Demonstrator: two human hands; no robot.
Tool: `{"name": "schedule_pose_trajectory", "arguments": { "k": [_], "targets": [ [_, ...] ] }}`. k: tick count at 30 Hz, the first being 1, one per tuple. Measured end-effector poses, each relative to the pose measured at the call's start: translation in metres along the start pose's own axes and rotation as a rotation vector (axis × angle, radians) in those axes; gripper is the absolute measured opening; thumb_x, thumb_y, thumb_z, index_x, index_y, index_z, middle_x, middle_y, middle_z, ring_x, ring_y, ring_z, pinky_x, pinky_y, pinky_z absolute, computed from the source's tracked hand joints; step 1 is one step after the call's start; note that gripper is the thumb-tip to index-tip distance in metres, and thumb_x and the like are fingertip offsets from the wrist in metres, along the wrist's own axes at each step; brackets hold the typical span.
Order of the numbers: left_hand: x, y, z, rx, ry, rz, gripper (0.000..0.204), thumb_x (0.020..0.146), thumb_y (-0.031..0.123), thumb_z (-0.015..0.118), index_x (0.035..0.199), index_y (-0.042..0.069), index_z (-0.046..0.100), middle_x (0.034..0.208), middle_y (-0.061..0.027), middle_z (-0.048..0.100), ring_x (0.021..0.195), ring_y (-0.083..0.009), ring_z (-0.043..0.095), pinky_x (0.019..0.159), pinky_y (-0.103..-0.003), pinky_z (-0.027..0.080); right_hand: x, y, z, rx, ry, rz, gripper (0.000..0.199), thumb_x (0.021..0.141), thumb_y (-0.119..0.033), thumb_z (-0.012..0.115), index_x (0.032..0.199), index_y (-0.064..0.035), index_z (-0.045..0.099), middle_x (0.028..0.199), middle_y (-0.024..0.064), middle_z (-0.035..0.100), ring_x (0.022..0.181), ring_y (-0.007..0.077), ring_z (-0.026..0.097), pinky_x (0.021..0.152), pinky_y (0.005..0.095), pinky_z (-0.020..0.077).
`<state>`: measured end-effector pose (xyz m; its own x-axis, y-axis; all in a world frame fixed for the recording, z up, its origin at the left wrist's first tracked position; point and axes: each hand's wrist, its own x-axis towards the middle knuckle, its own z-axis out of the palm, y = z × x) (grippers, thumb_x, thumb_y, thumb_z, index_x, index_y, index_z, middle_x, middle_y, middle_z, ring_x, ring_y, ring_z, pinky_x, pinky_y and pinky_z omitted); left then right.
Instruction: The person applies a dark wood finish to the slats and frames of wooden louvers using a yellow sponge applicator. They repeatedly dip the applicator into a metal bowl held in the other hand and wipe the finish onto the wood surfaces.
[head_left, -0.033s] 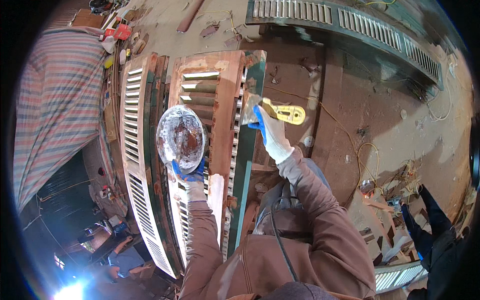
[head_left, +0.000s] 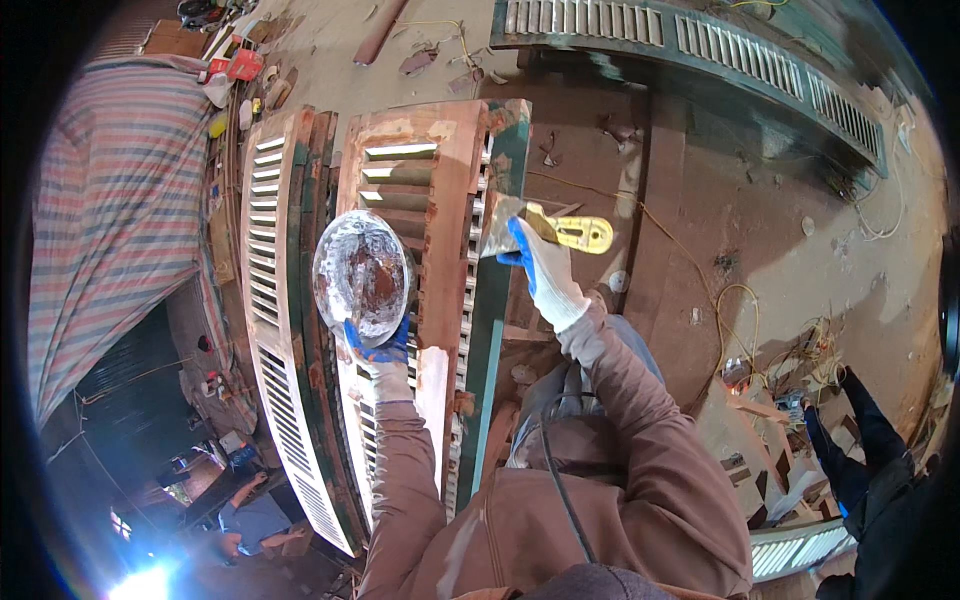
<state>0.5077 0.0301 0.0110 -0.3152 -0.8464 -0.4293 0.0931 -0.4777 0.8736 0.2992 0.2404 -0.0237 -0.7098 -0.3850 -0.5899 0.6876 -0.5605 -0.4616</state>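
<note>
Gripping a clear plastic bowl [head_left: 362,276] (paste-smeared), left hand [head_left: 378,352], right hand [head_left: 545,275] fingers closed on yellow-handled putty knife [head_left: 545,228], against reddish louvred wooden shutter [head_left: 420,180].

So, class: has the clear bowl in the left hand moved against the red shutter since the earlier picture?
No. The clear bowl sits over the same slats of the red shutter, held by the left hand as before.

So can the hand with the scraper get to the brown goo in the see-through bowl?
Probably yes. The right hand holds the yellow-handled putty knife beside the clear plastic bowl, which the left hand holds up over the reddish louvred wooden shutter. Nothing lies between them.
</note>
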Motion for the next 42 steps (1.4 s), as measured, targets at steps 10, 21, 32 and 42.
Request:
{"name": "schedule_pose_trajectory", "arguments": {
  "k": [10, 21, 32, 42],
  "targets": [
    [-0.041, -0.025, -0.049, -0.011, -0.031, 0.140, 0.076, 0.091, 0.064, 0.050, 0.153, 0.022, 0.034, 0.158, -0.0121, 0.031, 0.140, -0.0376, 0.038, 0.105, -0.057, 0.046, -0.041, -0.045, -0.019, -0.251, -0.177, -0.103, 0.030, 0.092, -0.015, 0.071, 0.118, -0.0008, 0.065, 0.102, 0.0058, 0.070, 0.080, 0.0097, 0.068, 0.064, 0.0246, 0.0581],
    [-0.128, -0.019, -0.090, -0.166, -0.160, 0.216, 0.064, 0.103, 0.040, 0.043, 0.158, 0.012, 0.024, 0.162, -0.0078, 0.025, 0.149, -0.0282, 0.023, 0.120, -0.045, 0.028, -0.081, -0.045, 0.019, -0.905, -0.583, -0.460, 0.034, 0.095, -0.006, 0.065, 0.128, -0.0014, 0.063, 0.119, 0.0052, 0.068, 0.095, 0.0079, 0.063, 0.075, 0.0233, 0.0533],
    [-0.188, -0.001, -0.129, 0.818, 0.036, 1.024, 0.048, 0.101, 0.008, 0.050, 0.148, 0.003, 0.040, 0.161, -0.0238, 0.022, 0.149, -0.0356, 0.024, 0.120, -0.041, 0.024, -0.177, 0.045, 0.109, -2.063, -1.651, -1.552, 0.036, 0.083, -0.021, 0.062, 0.118, -0.0178, 0.067, 0.115, -0.0013, 0.065, 0.101, 0.0178, 0.061, 0.082, 0.0330, 0.0534],
    [-0.263, 0.023, -0.226, 0.339, 0.471, 0.382, 0.074, 0.092, 0.033, 0.062, 0.148, -0.003, 0.029, 0.135, -0.0319, 0.047, 0.124, -0.0464, 0.051, 0.103, -0.048, 0.043, -0.257, 0.201, 0.115, -1.732, -2.170, -1.077, 0.029, 0.082, -0.014, 0.074, 0.106, -0.0013, 0.064, 0.097, 0.0160, 0.066, 0.092, 0.0342, 0.064, 0.082, 0.0440, 0.0512]
  ]
}}
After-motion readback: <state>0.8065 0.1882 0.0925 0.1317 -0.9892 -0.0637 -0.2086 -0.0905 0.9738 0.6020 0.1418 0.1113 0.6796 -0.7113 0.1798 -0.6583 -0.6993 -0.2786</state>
